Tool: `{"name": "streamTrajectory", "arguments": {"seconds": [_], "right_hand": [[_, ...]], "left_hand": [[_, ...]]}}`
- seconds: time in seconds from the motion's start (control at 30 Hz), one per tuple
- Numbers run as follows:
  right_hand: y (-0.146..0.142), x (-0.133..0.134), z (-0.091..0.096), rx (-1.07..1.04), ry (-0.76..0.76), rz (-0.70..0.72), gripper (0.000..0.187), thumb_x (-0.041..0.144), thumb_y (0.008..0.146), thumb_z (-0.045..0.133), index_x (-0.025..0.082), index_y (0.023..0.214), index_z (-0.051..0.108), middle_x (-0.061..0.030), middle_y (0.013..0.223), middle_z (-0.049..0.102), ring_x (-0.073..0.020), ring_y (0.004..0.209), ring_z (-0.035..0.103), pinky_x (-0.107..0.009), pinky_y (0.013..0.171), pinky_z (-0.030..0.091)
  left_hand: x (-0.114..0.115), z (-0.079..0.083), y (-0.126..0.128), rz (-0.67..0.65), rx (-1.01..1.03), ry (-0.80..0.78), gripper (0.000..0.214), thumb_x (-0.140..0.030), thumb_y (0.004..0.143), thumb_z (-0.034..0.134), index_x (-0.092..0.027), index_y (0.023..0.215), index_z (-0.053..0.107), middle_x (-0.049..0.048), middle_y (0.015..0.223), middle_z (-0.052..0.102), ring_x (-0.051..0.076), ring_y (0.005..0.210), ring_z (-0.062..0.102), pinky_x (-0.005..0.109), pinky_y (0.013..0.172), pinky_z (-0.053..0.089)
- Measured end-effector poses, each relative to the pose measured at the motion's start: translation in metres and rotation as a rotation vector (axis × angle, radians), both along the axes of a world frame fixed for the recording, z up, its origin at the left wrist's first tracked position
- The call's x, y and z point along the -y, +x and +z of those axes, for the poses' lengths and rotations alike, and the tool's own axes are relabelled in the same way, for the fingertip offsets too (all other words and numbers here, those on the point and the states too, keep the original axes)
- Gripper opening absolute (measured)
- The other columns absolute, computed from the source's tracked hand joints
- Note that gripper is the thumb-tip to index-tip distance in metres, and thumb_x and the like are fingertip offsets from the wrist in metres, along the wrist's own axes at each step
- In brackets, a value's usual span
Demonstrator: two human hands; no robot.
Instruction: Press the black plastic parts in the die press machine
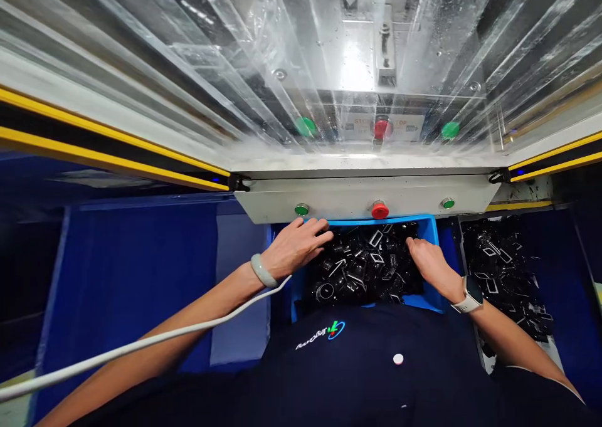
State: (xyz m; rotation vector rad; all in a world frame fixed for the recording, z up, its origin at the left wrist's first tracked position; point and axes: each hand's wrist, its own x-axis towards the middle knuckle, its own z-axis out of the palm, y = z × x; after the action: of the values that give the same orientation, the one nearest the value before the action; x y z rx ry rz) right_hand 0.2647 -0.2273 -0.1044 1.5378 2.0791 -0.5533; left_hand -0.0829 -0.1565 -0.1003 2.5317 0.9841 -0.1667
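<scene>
- Left hand (295, 247) and right hand (433, 267) lie well apart, both open, clamped on nothing, resting over the bin's contents.
- Blue plastic bin (430, 232) sits just below the control panel (282, 206), within reach of both hands.
- Black moulded parts (364, 270) fill the bin loosely; a second heap of black parts (503, 270) lies to its right.
- Red push-button (380, 210) stands mid-panel, just above the bin.

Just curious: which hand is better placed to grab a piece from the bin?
Probably the right hand: its fingers lie on the black parts; the left hand sits at the blue bin's corner.
</scene>
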Motion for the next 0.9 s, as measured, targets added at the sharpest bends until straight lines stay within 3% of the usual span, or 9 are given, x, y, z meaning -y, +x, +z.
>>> {"name": "streamTrajectory", "arguments": {"seconds": [0.1, 0.23, 0.33, 0.43, 0.57, 0.67, 0.8, 0.9], "right_hand": [[0.010, 0.001, 0.010, -0.027, 0.037, -0.037, 0.028, 0.001, 0.101, 0.045, 0.013, 0.119, 0.062, -0.0119, 0.103, 0.072, -0.0248, 0.094, 0.071, -0.031, 0.068, 0.049], [0.022, -0.005, 0.023, -0.328, 0.209, -0.141, 0.020, 0.019, 0.108, 0.048, 0.019, 0.116, 0.067, -0.0094, 0.106, 0.071, -0.0241, 0.099, 0.069, -0.033, 0.074, 0.053], [0.016, -0.018, 0.042, -0.699, 0.345, -0.220, 0.020, 0.025, 0.108, 0.053, 0.021, 0.116, 0.070, -0.0082, 0.109, 0.072, -0.0221, 0.102, 0.069, -0.036, 0.089, 0.056], [-0.005, -0.032, 0.065, -0.977, 0.385, -0.411, 0.015, 0.031, 0.104, 0.063, 0.024, 0.110, 0.074, -0.0048, 0.104, 0.075, -0.0188, 0.095, 0.071, -0.035, 0.089, 0.058], [-0.038, -0.052, 0.084, -1.183, 0.274, -0.648, 0.017, 0.039, 0.097, 0.072, 0.022, 0.100, 0.074, -0.0032, 0.098, 0.077, -0.0159, 0.085, 0.071, -0.031, 0.076, 0.058], [-0.051, -0.066, 0.086, -1.220, 0.239, -0.614, 0.016, 0.036, 0.095, 0.072, 0.021, 0.097, 0.075, -0.0032, 0.095, 0.077, -0.0151, 0.084, 0.070, -0.030, 0.074, 0.056], [-0.056, -0.080, 0.085, -1.193, 0.235, -0.572, 0.013, 0.033, 0.094, 0.072, 0.020, 0.094, 0.074, -0.0023, 0.090, 0.075, -0.0144, 0.081, 0.069, -0.030, 0.073, 0.056], [-0.054, -0.089, 0.088, -1.196, 0.202, -0.584, 0.014, 0.032, 0.094, 0.071, 0.019, 0.095, 0.074, -0.0024, 0.090, 0.075, -0.0137, 0.076, 0.071, -0.030, 0.072, 0.058]], "left_hand": [[-0.005, 0.015, -0.007, 0.299, 0.377, -0.295, 0.014, -0.018, 0.094, 0.067, -0.020, 0.103, 0.057, 0.0067, 0.109, 0.067, 0.017, 0.082, 0.060, 0.032, 0.075, 0.048], [-0.013, 0.035, -0.004, 0.788, 0.917, -0.683, 0.058, -0.032, 0.082, 0.085, -0.025, 0.132, 0.055, 0.0043, 0.112, 0.066, 0.014, 0.083, 0.063, 0.024, 0.066, 0.050], [-0.019, 0.041, 0.009, 0.930, 1.044, -0.871, 0.057, -0.034, 0.076, 0.091, -0.023, 0.126, 0.067, 0.0032, 0.104, 0.068, 0.013, 0.079, 0.063, 0.024, 0.070, 0.054], [-0.024, 0.044, 0.028, 0.946, 1.074, -0.991, 0.048, -0.044, 0.080, 0.090, -0.020, 0.119, 0.076, 0.0059, 0.105, 0.072, 0.014, 0.081, 0.065, 0.029, 0.078, 0.058], [-0.026, 0.052, 0.053, 0.844, 1.094, -1.027, 0.048, -0.058, 0.090, 0.078, -0.019, 0.118, 0.080, 0.0119, 0.121, 0.075, 0.022, 0.102, 0.069, 0.037, 0.090, 0.061], [-0.028, 0.061, 0.067, 0.762, 1.028, -0.961, 0.048, -0.058, 0.095, 0.072, -0.020, 0.122, 0.080, 0.0117, 0.123, 0.076, 0.025, 0.109, 0.070, 0.040, 0.097, 0.059], [-0.033, 0.065, 0.077, 0.659, 0.921, -0.719, 0.046, -0.058, 0.100, 0.062, -0.021, 0.121, 0.080, 0.0108, 0.124, 0.077, 0.027, 0.117, 0.069, 0.040, 0.103, 0.056], [-0.040, 0.065, 0.082, 0.607, 0.917, -0.530, 0.040, -0.051, 0.094, 0.073, -0.020, 0.117, 0.080, 0.0105, 0.121, 0.077, 0.025, 0.111, 0.071, 0.036, 0.096, 0.057]]}}
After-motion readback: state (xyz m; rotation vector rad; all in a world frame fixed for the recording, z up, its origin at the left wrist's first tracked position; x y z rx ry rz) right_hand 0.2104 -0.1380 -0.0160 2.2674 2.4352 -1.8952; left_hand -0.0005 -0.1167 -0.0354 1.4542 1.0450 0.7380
